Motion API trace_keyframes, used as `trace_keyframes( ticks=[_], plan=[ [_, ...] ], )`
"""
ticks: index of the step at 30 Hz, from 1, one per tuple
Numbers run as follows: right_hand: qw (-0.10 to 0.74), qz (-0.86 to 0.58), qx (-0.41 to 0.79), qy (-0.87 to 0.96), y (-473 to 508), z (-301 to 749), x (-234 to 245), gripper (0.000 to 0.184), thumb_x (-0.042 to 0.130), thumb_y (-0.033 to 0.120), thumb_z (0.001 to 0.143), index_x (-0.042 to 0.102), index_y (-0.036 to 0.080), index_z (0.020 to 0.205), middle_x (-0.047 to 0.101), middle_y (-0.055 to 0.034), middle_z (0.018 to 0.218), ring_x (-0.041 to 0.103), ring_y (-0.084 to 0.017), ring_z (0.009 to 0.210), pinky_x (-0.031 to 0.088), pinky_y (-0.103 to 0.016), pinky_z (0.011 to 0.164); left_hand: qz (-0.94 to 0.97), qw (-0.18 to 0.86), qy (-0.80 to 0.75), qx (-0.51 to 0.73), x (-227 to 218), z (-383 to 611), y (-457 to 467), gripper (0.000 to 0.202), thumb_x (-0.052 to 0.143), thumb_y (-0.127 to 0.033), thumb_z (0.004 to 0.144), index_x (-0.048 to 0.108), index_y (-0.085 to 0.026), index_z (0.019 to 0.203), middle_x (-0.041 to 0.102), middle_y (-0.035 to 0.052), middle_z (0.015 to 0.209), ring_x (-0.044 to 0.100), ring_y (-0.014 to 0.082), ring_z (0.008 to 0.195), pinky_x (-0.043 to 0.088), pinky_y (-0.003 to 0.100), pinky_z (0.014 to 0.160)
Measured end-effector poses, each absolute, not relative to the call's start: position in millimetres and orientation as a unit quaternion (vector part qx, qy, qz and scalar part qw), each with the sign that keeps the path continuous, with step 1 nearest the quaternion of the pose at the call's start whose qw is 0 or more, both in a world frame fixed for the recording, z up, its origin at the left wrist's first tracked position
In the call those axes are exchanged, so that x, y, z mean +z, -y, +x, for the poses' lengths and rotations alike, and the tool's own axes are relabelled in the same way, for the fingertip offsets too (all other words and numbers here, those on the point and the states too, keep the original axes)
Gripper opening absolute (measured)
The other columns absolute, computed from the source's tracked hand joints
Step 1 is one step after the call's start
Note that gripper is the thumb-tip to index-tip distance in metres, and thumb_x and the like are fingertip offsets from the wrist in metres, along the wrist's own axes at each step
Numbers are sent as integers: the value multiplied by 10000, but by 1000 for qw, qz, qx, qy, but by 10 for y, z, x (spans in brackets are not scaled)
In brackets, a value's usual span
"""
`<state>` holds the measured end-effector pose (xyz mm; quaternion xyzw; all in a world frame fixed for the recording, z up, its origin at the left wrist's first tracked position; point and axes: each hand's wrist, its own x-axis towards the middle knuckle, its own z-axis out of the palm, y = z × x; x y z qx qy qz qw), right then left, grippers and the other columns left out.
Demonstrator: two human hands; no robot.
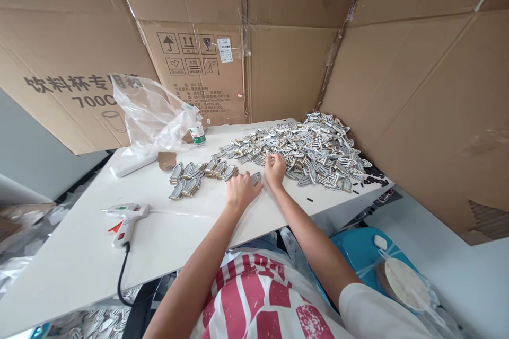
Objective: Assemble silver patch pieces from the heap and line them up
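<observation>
A big heap of small flat silver-and-gold oval pieces [314, 151] lies on the white table [167, 238] at the far right. My right hand [274, 168] rests at the heap's near edge, fingers curled onto the pieces. My left hand [241, 189] lies just left of it, fingers bent down on the table beside one loose piece [256, 177]. A row of stacked pieces [199, 175] runs left from my left hand.
A white glue gun [126, 218] with a black cord lies at the near left. A crumpled clear plastic bag [149, 116], a small bottle [197, 132] and a white bar [133, 164] sit at the back left. Cardboard walls surround the table. A blue stool [358, 254] stands below right.
</observation>
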<state>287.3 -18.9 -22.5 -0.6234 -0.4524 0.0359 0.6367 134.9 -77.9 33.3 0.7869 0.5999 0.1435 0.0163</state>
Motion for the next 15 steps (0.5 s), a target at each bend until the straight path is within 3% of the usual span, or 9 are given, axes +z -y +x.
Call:
trace_keyframes(
  ticks=[4, 7, 11, 15],
  plan=[
    [592, -644, 14, 484, 165, 2873, -309, 248, 471, 198, 937, 693, 220, 1046, 624, -162, 1321, 605, -284, 1215, 480, -425, 1045, 772, 61, -587, 236, 304, 1352, 761, 403, 556, -408, 997, 652, -185, 1318, 777, 147, 944, 742, 335, 872, 486, 380, 800],
    [563, -666, 16, 489, 142, 2888, -367, 347, 467, 150, 908, 690, 191, 1170, 591, -196, 1410, 526, -312, 1384, 430, -464, 1138, 778, 153, -514, 326, 248, 1337, 712, 329, 435, -290, 1041, 578, -192, 1320, 742, 120, 896, 698, 291, 812, 474, 376, 813],
    [550, -668, 36, 500, 119, 2928, -394, 422, 485, 152, 905, 643, 167, 1296, 619, -199, 1365, 545, -314, 1342, 435, -459, 1122, 780, 259, -387, 417, 161, 1339, 651, 306, 343, -329, 1085, 519, -175, 1283, 676, 107, 885, 614, 243, 754, 467, 366, 787],
    [546, -681, 39, 486, 102, 2946, -380, 376, 520, 229, 941, 625, 170, 1297, 614, -199, 1340, 576, -328, 1243, 453, -473, 1077, 775, 307, -314, 455, 124, 1395, 640, 326, 338, -351, 1092, 491, -171, 1316, 705, 130, 1068, 600, 200, 799, 475, 335, 776]
  ],
)
